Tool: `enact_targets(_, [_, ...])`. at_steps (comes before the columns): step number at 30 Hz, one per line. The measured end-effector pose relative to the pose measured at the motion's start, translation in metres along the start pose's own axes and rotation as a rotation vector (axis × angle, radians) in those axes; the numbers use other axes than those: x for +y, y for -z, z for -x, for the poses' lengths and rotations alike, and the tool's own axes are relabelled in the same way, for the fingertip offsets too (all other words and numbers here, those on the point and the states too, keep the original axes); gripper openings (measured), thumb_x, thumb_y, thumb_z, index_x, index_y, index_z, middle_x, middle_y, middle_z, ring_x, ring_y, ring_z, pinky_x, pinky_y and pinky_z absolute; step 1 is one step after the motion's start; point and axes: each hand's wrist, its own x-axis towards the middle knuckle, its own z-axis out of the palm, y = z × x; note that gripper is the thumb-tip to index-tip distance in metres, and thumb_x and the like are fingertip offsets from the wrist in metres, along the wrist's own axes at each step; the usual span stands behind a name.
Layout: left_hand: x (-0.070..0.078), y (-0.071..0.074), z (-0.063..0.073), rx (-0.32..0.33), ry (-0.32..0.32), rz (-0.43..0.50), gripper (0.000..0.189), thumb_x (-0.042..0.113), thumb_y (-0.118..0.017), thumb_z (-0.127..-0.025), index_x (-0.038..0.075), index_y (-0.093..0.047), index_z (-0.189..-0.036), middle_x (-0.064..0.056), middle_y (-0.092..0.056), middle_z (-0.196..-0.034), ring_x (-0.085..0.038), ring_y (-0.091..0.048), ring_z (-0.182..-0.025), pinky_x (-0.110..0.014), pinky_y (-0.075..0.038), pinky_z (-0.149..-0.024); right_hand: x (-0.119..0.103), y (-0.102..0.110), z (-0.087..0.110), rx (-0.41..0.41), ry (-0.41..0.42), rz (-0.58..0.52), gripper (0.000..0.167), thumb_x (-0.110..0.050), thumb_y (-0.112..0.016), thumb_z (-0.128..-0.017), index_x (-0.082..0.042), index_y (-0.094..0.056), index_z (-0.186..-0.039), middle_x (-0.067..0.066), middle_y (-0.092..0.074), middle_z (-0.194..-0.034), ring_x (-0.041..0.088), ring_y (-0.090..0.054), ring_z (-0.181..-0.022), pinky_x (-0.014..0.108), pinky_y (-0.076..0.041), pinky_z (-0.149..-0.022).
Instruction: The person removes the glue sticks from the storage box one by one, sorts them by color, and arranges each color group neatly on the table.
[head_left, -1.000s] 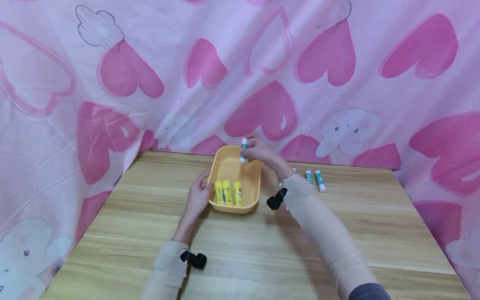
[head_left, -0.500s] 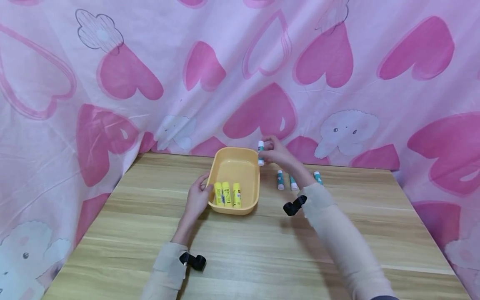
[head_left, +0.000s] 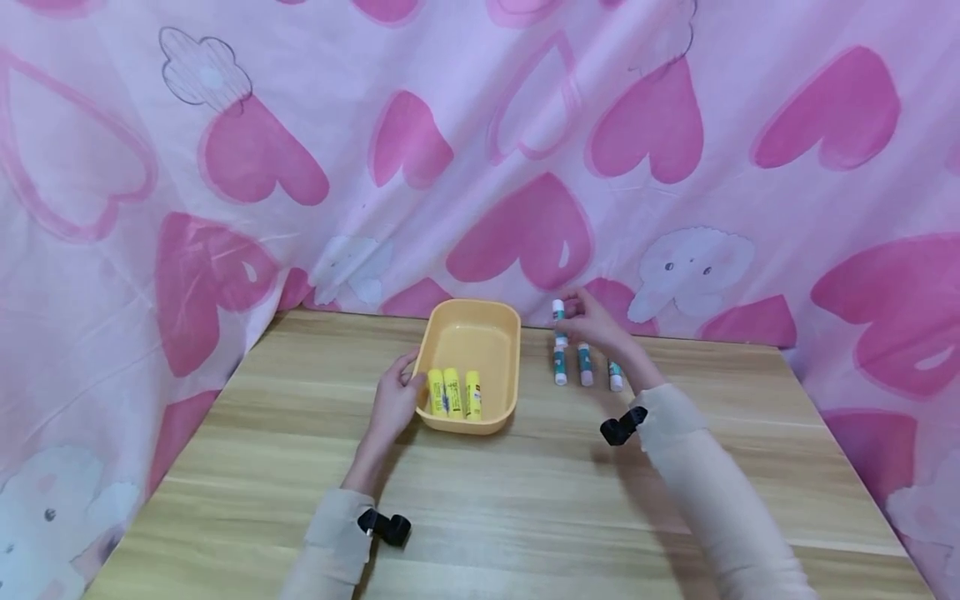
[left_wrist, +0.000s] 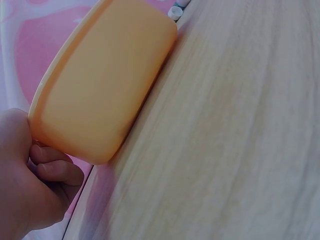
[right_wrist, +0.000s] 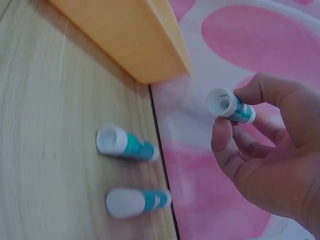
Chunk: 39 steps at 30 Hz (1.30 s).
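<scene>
My left hand (head_left: 395,392) grips the left rim of a yellow-orange plastic tray (head_left: 513,367), thumb over the edge and fingers curled against the outer wall. Inside the tray, at its near end, lie three yellow glue sticks (head_left: 452,392). Over the table right of the tray, my right hand (head_left: 596,323) pinches a teal-and-white glue stick (right_wrist: 241,111) between thumb and fingers, its white end towards the wrist camera. Below that hand, teal glue sticks (head_left: 585,365) lie in a row on the table; the one farthest right is partly hidden by the right wrist.
The wooden table (head_left: 480,517) reaches back to a pink heart-patterned cloth (head_left: 517,233) hanging behind it. In the right wrist view, two glue sticks (right_wrist: 127,143) lie near the table's back edge, with the tray's corner beyond them.
My right hand has moved right, carrying the teal glue stick from above the tray to above the row on the table. The left hand keeps its hold on the tray.
</scene>
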Motion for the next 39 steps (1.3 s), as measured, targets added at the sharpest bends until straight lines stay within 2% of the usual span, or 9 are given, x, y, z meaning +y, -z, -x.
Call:
enact_targets(4, [0.000, 0.001, -0.001, 0.008, -0.010, -0.008, 0.054, 0.015, -0.054, -0.097, 0.016, -0.043, -0.150, -0.024, -0.072, -0.105, -0.018, -0.063, -0.063, -0.024, -0.051, -0.051, 0.008, 0.012, 0.007, 0.013, 0.005, 0.019, 0.058, -0.014, -0.063, -0.093, -0.007, -0.035, -0.144, 0.020, -0.049, -0.123, 0.028, -0.057, -0.090, 0.040, -0.056, -0.082])
enact_targets(8, [0.003, 0.003, -0.002, 0.013, -0.018, -0.012, 0.054, 0.016, -0.055, -0.097, 0.018, -0.044, -0.150, -0.022, -0.072, -0.098, -0.014, -0.051, -0.052, -0.022, -0.041, -0.044, 0.015, 0.025, 0.015, 0.031, -0.009, 0.039, 0.059, -0.015, -0.060, -0.096, -0.007, -0.032, -0.148, 0.021, -0.048, -0.125, 0.030, -0.056, -0.094, 0.042, -0.056, -0.082])
enact_targets(15, [0.001, 0.003, -0.002, 0.012, -0.016, -0.007, 0.054, 0.015, -0.055, -0.097, 0.017, -0.044, -0.149, -0.023, -0.072, -0.104, -0.021, -0.066, -0.068, -0.025, -0.052, -0.052, 0.034, 0.046, 0.026, 0.067, -0.061, 0.078, 0.058, -0.016, -0.058, -0.097, -0.007, -0.033, -0.149, 0.022, -0.048, -0.127, 0.026, -0.055, -0.092, 0.039, -0.055, -0.081])
enact_targets(25, [0.002, 0.003, -0.002, 0.021, -0.021, -0.012, 0.053, 0.015, -0.055, -0.096, 0.016, -0.045, -0.149, -0.022, -0.073, -0.099, -0.022, -0.065, -0.064, -0.026, -0.052, -0.051, 0.065, 0.070, 0.038, 0.063, -0.082, 0.111, 0.060, -0.016, -0.054, -0.100, -0.004, -0.027, -0.152, 0.027, -0.042, -0.134, 0.034, -0.050, -0.106, 0.039, -0.055, -0.084])
enact_targets(29, [0.002, 0.003, -0.002, 0.020, -0.029, -0.018, 0.053, 0.015, -0.055, -0.096, 0.016, -0.045, -0.149, -0.022, -0.073, -0.097, -0.017, -0.060, -0.058, -0.024, -0.048, -0.048, 0.074, 0.074, 0.044, 0.080, -0.095, 0.108, 0.062, -0.013, -0.055, -0.098, -0.002, -0.027, -0.152, 0.028, -0.042, -0.135, 0.028, -0.047, -0.108, 0.033, -0.055, -0.083])
enact_targets(33, [0.002, 0.003, -0.002, 0.028, -0.033, -0.017, 0.053, 0.015, -0.055, -0.096, 0.017, -0.046, -0.148, -0.022, -0.072, -0.095, -0.015, -0.054, -0.052, -0.023, -0.044, -0.044, 0.082, 0.076, 0.049, 0.087, -0.059, 0.088, 0.060, -0.008, -0.056, -0.096, 0.003, -0.030, -0.149, 0.029, -0.042, -0.136, 0.020, -0.049, -0.104, 0.028, -0.055, -0.078])
enact_targets(36, [0.003, 0.003, -0.001, 0.025, -0.026, -0.012, 0.053, 0.015, -0.056, -0.096, 0.017, -0.046, -0.148, -0.022, -0.073, -0.098, -0.017, -0.060, -0.058, -0.024, -0.048, -0.047, 0.089, 0.079, 0.052, 0.088, -0.055, 0.078, 0.057, -0.006, -0.055, -0.096, 0.004, -0.032, -0.147, 0.031, -0.043, -0.134, 0.021, -0.053, -0.098, 0.028, -0.055, -0.074])
enact_targets(39, [0.003, 0.003, -0.002, 0.021, -0.018, -0.013, 0.053, 0.015, -0.056, -0.096, 0.017, -0.046, -0.148, -0.021, -0.073, -0.099, -0.020, -0.063, -0.062, -0.026, -0.051, -0.050, 0.097, 0.083, 0.055, 0.087, -0.090, 0.103, 0.056, -0.008, -0.053, -0.098, 0.001, -0.033, -0.148, 0.029, -0.044, -0.130, 0.025, -0.054, -0.094, 0.029, -0.055, -0.073])
